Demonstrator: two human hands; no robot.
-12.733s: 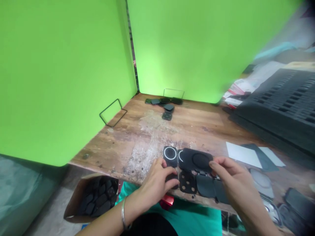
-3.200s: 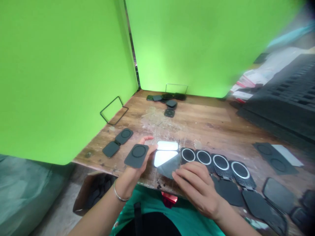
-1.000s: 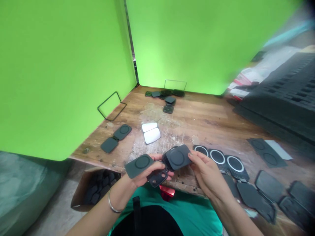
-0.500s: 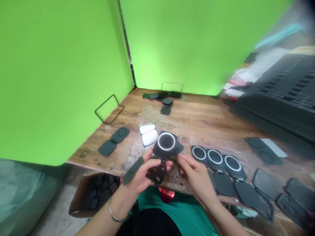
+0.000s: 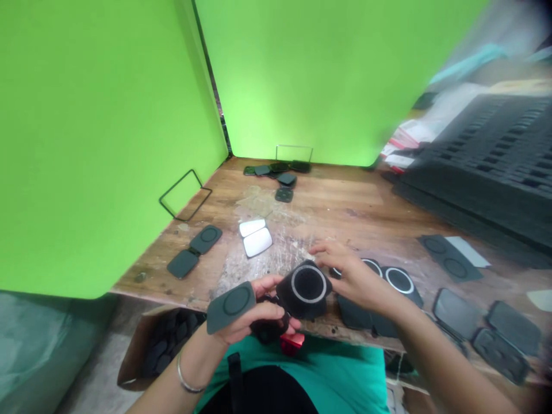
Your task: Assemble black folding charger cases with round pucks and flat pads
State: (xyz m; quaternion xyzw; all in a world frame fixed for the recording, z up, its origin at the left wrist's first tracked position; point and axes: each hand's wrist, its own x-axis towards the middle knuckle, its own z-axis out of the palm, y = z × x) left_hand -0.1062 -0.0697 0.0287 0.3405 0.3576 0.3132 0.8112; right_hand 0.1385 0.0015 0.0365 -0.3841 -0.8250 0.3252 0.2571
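My left hand (image 5: pixel 261 310) is closed on a black folding wireless charger (image 5: pixel 308 284) whose upper pad bears a white ring. The charger's lower pad (image 5: pixel 269 329) lies under my left thumb. A dark grey rectangular sheet with a ring outline (image 5: pixel 233 305) rests over the base of my left thumb. My right hand (image 5: pixel 349 273) is just right of the charger, fingers apart and bent; whether its thumb touches the charger's edge I cannot tell. Beneath my right hand and forearm lie more ringed chargers (image 5: pixel 399 280), partly hidden.
A grey charger with two pads (image 5: pixel 195 251) and a folded white-faced piece (image 5: pixel 256 237) lie on the wooden table (image 5: pixel 336 207). Open chargers (image 5: pixel 457 313) lie at right. A carton of dark pads (image 5: pixel 129 365) stands below left. Green panels (image 5: pixel 336 75) stand behind; a black crate (image 5: pixel 487 149) sits right.
My left hand has brought the charger down and slightly right. My right hand has moved from beside the charger's hinge up towards its right upper edge, with its fingers spreading. The view has shifted a little.
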